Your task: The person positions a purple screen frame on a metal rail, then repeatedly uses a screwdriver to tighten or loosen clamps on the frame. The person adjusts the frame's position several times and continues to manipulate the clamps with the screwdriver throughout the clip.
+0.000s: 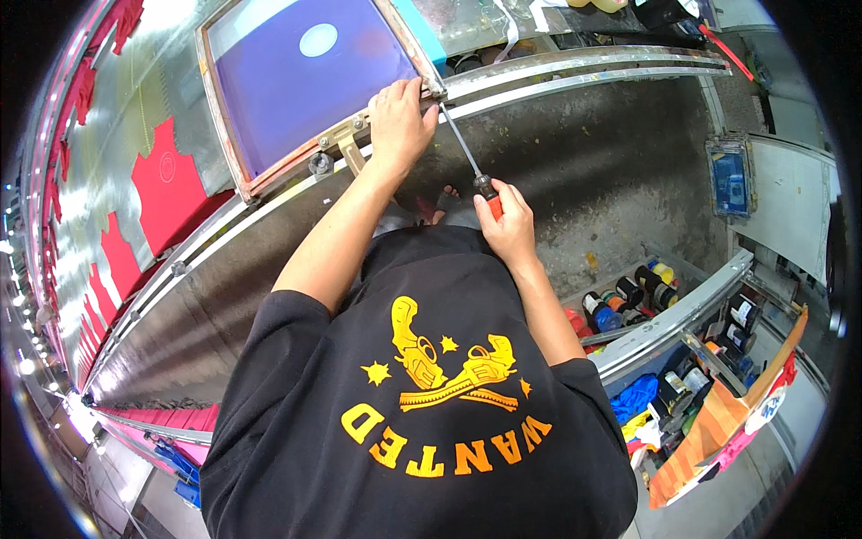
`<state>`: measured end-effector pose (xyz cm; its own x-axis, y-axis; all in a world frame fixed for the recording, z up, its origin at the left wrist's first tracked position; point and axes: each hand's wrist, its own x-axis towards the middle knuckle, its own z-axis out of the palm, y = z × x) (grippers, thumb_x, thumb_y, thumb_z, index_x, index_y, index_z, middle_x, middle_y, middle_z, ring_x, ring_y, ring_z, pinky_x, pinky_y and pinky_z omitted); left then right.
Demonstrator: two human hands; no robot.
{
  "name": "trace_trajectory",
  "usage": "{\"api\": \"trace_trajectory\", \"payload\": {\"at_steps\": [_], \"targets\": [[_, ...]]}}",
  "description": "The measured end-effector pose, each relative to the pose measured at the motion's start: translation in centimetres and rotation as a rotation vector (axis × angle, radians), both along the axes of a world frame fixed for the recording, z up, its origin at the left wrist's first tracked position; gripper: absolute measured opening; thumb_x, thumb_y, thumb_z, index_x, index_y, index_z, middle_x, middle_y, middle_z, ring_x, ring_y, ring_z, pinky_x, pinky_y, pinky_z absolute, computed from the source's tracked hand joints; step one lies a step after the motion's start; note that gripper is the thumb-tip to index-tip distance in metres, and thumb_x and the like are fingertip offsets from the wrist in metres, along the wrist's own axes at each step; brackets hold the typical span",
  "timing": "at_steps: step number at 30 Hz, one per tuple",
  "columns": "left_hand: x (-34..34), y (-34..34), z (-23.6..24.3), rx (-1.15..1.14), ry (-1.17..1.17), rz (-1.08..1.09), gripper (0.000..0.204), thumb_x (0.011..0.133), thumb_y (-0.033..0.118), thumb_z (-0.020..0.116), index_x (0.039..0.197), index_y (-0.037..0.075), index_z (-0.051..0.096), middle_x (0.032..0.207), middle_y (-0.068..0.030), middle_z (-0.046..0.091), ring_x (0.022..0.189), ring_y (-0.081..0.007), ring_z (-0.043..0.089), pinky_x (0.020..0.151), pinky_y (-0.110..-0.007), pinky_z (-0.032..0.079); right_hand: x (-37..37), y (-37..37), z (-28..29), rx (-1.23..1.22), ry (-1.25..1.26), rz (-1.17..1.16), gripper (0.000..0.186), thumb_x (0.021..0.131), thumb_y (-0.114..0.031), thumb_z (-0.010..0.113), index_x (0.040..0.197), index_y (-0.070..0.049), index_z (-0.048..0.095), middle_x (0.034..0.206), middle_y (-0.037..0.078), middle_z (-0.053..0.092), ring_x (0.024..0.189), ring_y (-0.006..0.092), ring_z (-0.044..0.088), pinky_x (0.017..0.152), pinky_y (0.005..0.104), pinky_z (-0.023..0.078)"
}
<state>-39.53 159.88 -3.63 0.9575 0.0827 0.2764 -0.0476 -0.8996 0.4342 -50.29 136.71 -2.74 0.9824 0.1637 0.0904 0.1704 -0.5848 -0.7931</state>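
My left hand (398, 121) rests on the corner of a wooden-framed printing screen (296, 81) with a purple mesh, fingers curled over the frame edge beside a metal clamp (337, 144). My right hand (509, 223) grips the orange handle of a long screwdriver (467, 154). Its thin shaft runs up and left, and the tip meets the frame's corner close to my left fingers. Both forearms reach out over my black shirt with an orange print.
A long metal table (162, 117) holds red garments (166, 184) in a row at left. Metal rails (584, 72) run along the table's edge. At right stand a tray of ink tins and bottles (628, 296), a blue box (730, 175) and an orange board (718, 422).
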Motion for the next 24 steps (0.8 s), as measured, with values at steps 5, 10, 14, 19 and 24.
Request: {"api": "trace_trajectory", "payload": {"at_steps": [5,10,14,19,24], "targets": [[0.28,-0.67,0.37,0.044,0.019,0.017,0.049,0.086,0.029,0.08,0.126,0.004,0.069,0.117,-0.0148,0.071,0.113,-0.0343,0.066,0.099,-0.047,0.048,-0.02,-0.57,-0.33,0.026,0.029,-0.022,0.037,0.094,-0.022,0.074,0.119,0.004,0.067,0.105,0.022,0.07,0.093,0.0426,0.07,0.081,0.0461,0.056],[0.28,-0.68,0.72,0.055,0.045,0.015,0.046,0.086,0.029,0.079,0.124,0.004,0.07,0.115,-0.0145,0.072,0.111,-0.0345,0.067,0.097,-0.047,0.05,-0.21,-1.03,-0.74,0.046,0.026,-0.018,0.037,0.094,-0.023,0.074,0.119,0.004,0.067,0.106,0.023,0.07,0.094,0.0436,0.07,0.081,0.0468,0.056],[0.25,-0.74,0.48,0.054,0.025,0.014,0.045,0.087,0.029,0.079,0.123,0.003,0.071,0.114,-0.0152,0.073,0.111,-0.0349,0.068,0.097,-0.047,0.05,-0.23,-0.64,-0.8,0.069,0.038,-0.019,0.038,0.094,-0.023,0.074,0.119,0.004,0.066,0.107,0.024,0.07,0.095,0.0441,0.07,0.082,0.047,0.056],[0.28,-0.72,0.53,0.044,0.006,0.016,0.043,0.086,0.027,0.078,0.12,0.003,0.071,0.112,-0.0159,0.073,0.109,-0.0353,0.068,0.096,-0.047,0.05,-0.2,-0.5,-0.83,0.052,0.034,-0.023,0.038,0.095,-0.023,0.074,0.119,0.005,0.066,0.108,0.024,0.07,0.096,0.0442,0.07,0.083,0.0471,0.056],[0.21,-0.68,0.71,0.033,0.019,0.011,0.044,0.087,0.028,0.079,0.123,0.003,0.071,0.114,-0.0155,0.073,0.11,-0.0355,0.068,0.097,-0.047,0.051,-0.12,-0.56,-1.05,0.06,0.03,-0.024,0.037,0.095,-0.023,0.073,0.119,0.005,0.066,0.108,0.024,0.07,0.097,0.0446,0.069,0.083,0.0476,0.056]]}}
